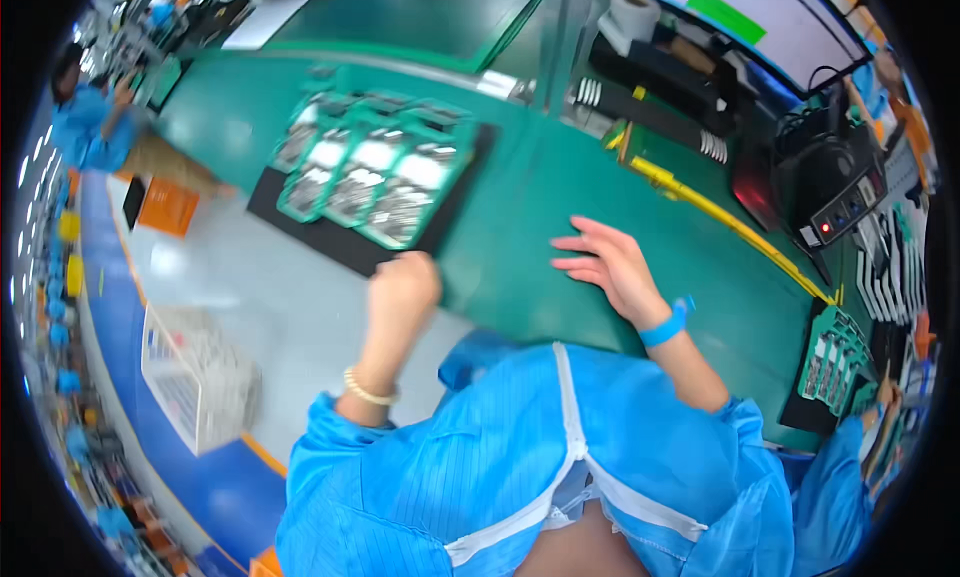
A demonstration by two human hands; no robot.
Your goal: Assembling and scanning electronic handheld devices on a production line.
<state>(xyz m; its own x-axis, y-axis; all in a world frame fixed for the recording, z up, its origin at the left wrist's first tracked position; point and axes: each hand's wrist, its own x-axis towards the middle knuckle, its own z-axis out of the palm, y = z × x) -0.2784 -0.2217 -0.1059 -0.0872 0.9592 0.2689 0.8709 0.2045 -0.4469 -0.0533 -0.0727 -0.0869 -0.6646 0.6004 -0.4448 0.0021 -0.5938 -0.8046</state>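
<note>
My left hand [405, 283] is closed at the near corner of a flat black tray [310, 235], its curled fingertips hidden behind the knuckles. On that tray lie several green-framed panels [362, 177] with shiny silver parts set in them, a little blurred. Part of the tray reaches past the left edge of the green table. To the right, my right hand [610, 267] hovers over the green mat [520, 202], fingers apart and holding nothing. A blue band circles its wrist; a beaded bracelet is on the left one.
A yellow bar [720, 217] runs across the table's right side, beside a black device [830, 197] and a monitor [760, 27]. At far right sits another panel tray [835, 362], near a co-worker's blue sleeve [835, 492]. A white crate [195, 377] stands on the floor at left.
</note>
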